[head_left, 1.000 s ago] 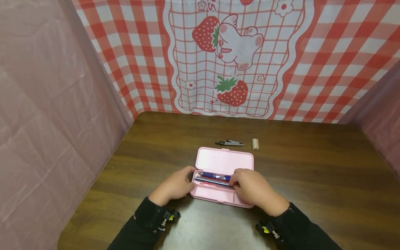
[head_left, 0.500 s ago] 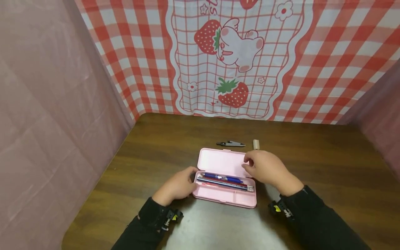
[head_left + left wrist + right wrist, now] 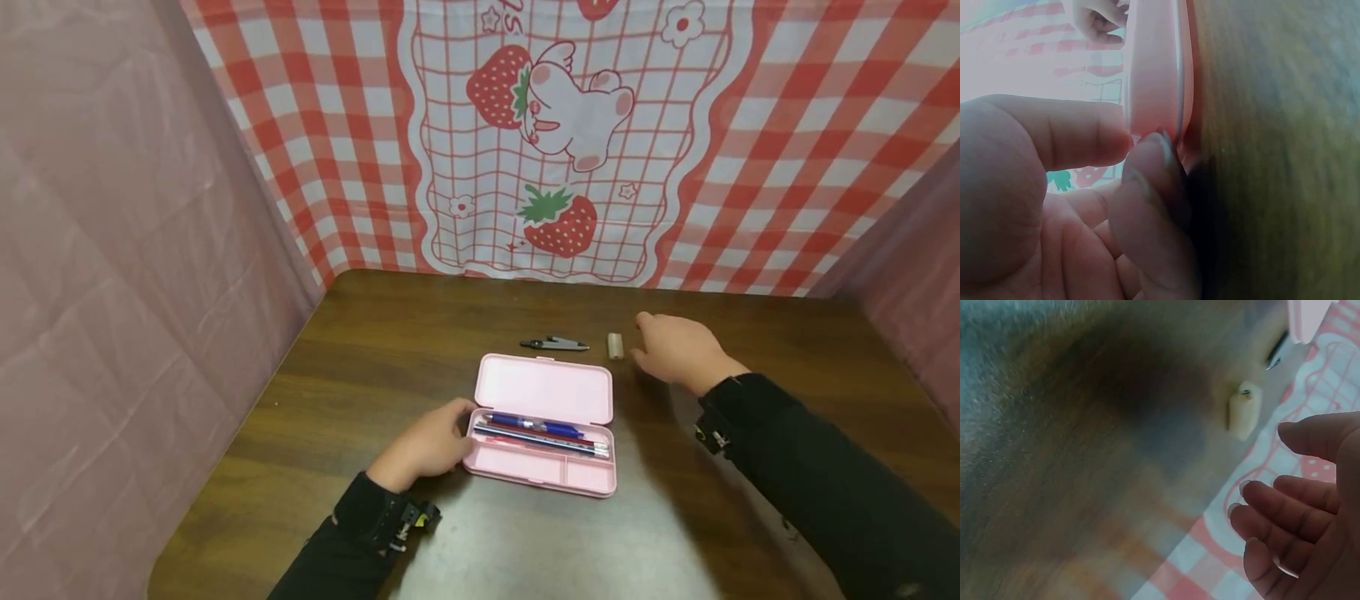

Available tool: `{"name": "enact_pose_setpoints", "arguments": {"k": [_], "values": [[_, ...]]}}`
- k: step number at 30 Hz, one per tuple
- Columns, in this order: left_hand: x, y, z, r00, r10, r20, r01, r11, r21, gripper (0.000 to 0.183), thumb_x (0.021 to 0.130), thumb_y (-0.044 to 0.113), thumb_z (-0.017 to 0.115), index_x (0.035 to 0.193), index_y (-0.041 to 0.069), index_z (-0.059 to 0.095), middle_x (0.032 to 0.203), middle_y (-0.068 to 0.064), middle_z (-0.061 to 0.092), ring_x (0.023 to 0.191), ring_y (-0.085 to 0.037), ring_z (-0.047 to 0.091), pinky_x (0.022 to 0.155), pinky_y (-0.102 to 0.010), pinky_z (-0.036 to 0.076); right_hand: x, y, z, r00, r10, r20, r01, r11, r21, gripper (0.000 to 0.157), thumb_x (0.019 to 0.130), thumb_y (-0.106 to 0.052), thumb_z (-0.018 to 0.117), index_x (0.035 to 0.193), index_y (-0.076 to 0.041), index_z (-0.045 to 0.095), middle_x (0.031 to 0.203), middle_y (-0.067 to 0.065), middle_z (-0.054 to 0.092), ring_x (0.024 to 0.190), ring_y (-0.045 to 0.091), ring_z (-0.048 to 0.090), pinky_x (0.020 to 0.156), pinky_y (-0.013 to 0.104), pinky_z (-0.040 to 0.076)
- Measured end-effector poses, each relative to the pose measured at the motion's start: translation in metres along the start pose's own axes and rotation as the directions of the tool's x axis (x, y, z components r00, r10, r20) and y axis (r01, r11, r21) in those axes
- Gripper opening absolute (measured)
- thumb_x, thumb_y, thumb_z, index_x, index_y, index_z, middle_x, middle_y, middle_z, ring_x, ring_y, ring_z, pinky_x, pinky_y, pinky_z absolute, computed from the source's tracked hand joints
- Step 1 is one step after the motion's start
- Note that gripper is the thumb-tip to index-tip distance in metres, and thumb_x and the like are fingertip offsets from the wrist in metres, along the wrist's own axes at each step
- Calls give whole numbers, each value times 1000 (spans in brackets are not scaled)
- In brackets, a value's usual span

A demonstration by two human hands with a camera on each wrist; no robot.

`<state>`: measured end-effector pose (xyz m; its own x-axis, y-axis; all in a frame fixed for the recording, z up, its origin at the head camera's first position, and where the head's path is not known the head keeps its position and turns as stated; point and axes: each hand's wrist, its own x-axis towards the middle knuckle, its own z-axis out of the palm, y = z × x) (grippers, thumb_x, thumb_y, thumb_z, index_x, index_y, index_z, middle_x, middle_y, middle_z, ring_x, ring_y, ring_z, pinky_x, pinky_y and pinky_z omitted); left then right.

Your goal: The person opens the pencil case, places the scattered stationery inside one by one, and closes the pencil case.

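The right hand (image 3: 678, 350) has left the pencils (image 3: 540, 439) in the pink case (image 3: 513, 462) — passing the lid's (image 3: 543, 389) three o'clock end — and now sits near the pale block (image 3: 615, 347), at its three o'clock, fingers (image 3: 1288, 509) parted.

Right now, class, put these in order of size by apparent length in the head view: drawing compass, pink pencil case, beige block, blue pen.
1. pink pencil case
2. blue pen
3. drawing compass
4. beige block
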<state>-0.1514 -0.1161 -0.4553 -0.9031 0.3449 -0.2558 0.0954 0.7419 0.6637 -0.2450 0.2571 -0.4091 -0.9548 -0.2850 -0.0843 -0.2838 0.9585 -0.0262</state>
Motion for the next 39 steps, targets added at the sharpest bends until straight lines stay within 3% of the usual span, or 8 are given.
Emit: {"name": "enact_pose_setpoints", "arguments": {"k": [10, 16, 21, 24, 30, 39], "values": [[0, -1, 2, 1000, 0, 2, 0, 1000, -3, 45, 89, 20, 61, 133, 12, 52, 73, -1, 59, 61, -17, 55, 54, -34, 45, 16, -16, 10, 998, 9, 55, -11, 999, 38, 50, 92, -33, 61, 120, 7, 54, 101, 19, 65, 83, 28, 61, 80, 53, 51], [1, -2, 3, 1000, -6, 11, 6, 1000, -11, 47, 90, 21, 60, 135, 13, 52, 74, -2, 59, 61, -17, 56, 54, -34, 45, 22, -25, 19, 996, 13, 83, -15, 1000, 22, 41, 97, -24, 53, 123, 8, 54, 112, 23, 65, 100, 37, 63, 88, 56, 49], [3, -3, 3, 1000, -14, 15, 15, 1000, -19, 47, 90, 22, 60, 136, 14, 51, 75, -2, 60, 61, -18, 57, 54, -34, 46, 26, -23, 24, 997, 19, 76, -19, 1000, 7, 37, 99, -19, 45, 125, 7, 52, 112, 23, 65, 99, 37, 63, 83, 56, 51], [3, -3, 3, 1000, -14, 17, 14, 1000, -25, 46, 91, 21, 60, 135, 13, 51, 76, -2, 60, 60, -18, 57, 53, -34, 46, 29, -20, 26, 997, 29, 66, -32, 998, 48, 38, 98, -23, 49, 122, 6, 51, 108, 22, 65, 94, 35, 63, 81, 55, 51], [2, -3, 1, 1000, -15, 26, 16, 999, -37, 46, 91, 21, 60, 135, 13, 51, 75, -3, 59, 58, -19, 57, 51, -34, 45, 34, -18, 27, 995, 65, 77, -73, 992, 106, 56, 94, -31, 59, 130, 9, 44, 114, 25, 62, 101, 39, 62, 87, 56, 49], [3, -3, 0, 999, -19, 32, 21, 998, -53, 48, 91, 23, 61, 137, 13, 49, 69, -3, 60, 54, -19, 58, 49, -34, 46, 39, -22, 26, 997, 58, 58, -63, 993, 96, 44, 96, -19, 51, 130, 9, 50, 123, 28, 60, 112, 43, 57, 94, 59, 45]]}}
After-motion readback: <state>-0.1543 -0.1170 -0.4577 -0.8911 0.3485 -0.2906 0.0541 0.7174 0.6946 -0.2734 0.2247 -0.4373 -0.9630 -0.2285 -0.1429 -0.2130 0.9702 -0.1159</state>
